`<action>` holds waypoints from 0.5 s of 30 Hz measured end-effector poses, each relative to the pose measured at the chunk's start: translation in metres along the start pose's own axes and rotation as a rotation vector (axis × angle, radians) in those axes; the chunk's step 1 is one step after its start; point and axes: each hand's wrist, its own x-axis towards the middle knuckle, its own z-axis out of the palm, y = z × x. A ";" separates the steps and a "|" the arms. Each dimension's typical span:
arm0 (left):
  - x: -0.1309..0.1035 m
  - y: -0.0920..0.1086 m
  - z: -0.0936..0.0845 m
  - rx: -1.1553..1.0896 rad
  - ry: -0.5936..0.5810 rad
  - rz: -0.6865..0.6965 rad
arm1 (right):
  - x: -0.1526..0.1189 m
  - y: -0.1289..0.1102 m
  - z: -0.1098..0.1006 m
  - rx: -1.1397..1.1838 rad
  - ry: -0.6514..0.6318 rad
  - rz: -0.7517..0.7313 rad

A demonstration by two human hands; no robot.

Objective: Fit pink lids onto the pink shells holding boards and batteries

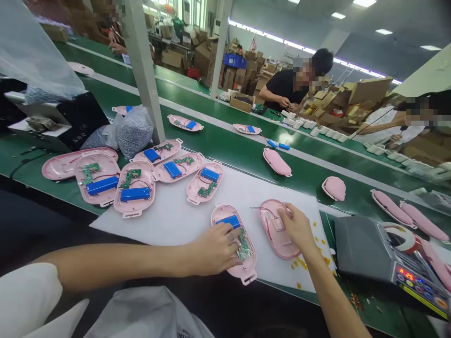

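Observation:
My left hand (219, 249) lies over the left edge of a pink plastic shell (251, 271), its fingers curled onto the parts inside. That shell holds a blue battery pack (229, 220) and a green circuit board (243, 246), partly hidden by the fingers. To its right, my right hand (297, 226) grips the upper right rim of a second pink shell half (282, 246), its inside facing up. A thin wire (260, 208) sticks out past this half's left rim, and a pale rectangular piece (278, 223) sits inside it.
Several pink shells with batteries and boards (136, 192) lie to the left. A grey machine with a red display (369, 249) and a tape roll (401, 237) stand at right. Yellow bits (301, 263) dot the white sheet (169, 220). Beyond, closed pink shells (277, 162) lie on the green belt; co-workers (292, 87) sit opposite.

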 end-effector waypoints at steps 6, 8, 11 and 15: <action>0.023 -0.021 -0.020 -0.146 -0.074 -0.150 | -0.015 -0.002 -0.016 -0.006 0.013 -0.052; 0.033 -0.032 -0.028 -0.162 -0.166 0.022 | -0.019 -0.003 -0.018 -0.006 -0.001 -0.081; 0.036 -0.020 -0.027 -0.162 -0.263 0.131 | -0.023 -0.004 -0.018 0.004 -0.020 -0.103; 0.019 0.033 -0.003 0.010 -0.247 -0.016 | -0.027 -0.007 -0.013 0.045 -0.024 -0.124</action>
